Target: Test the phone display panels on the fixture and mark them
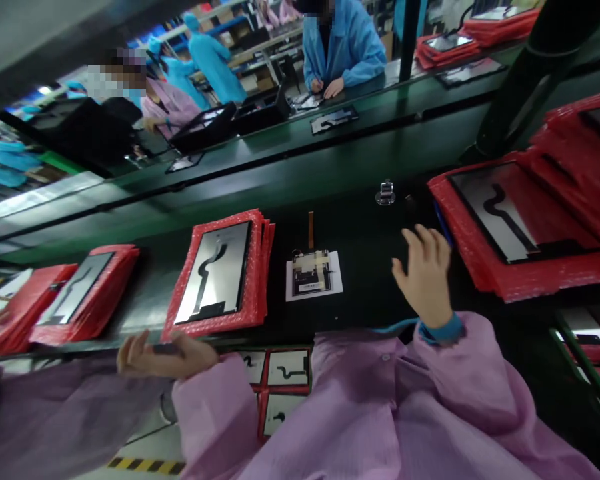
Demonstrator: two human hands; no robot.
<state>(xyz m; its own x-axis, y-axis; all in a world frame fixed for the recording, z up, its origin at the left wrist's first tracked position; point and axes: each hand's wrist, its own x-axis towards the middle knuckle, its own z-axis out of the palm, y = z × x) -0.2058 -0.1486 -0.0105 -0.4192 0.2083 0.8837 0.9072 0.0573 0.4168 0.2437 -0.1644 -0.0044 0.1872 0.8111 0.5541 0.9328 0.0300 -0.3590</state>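
My right hand (pixel 427 275) hovers over the dark green bench with its fingers spread and nothing in them; a blue band (pixel 443 330) circles the wrist. To its left a small circuit board with tape (pixel 313 272) lies on white paper, an orange flex strip (pixel 311 230) behind it. Palm up at the bench's front edge, my left hand (pixel 167 355) is slightly blurred, with fingers loosely curled and apart. Just beyond it, a display panel (pixel 217 270) with a black flex cable tops a stack of red bubble bags (pixel 256 287). No held thing shows in either hand.
Another panel (pixel 517 213) sits on red bags (pixel 510 283) at right. More red stacks (pixel 113 283) stand at left, beside a co-worker's sleeve (pixel 70 420). A metal fitting (pixel 385 192) stands behind my right hand. Across the bench a person in blue (pixel 345 47) handles parts; a dark post (pixel 525 80) rises right.
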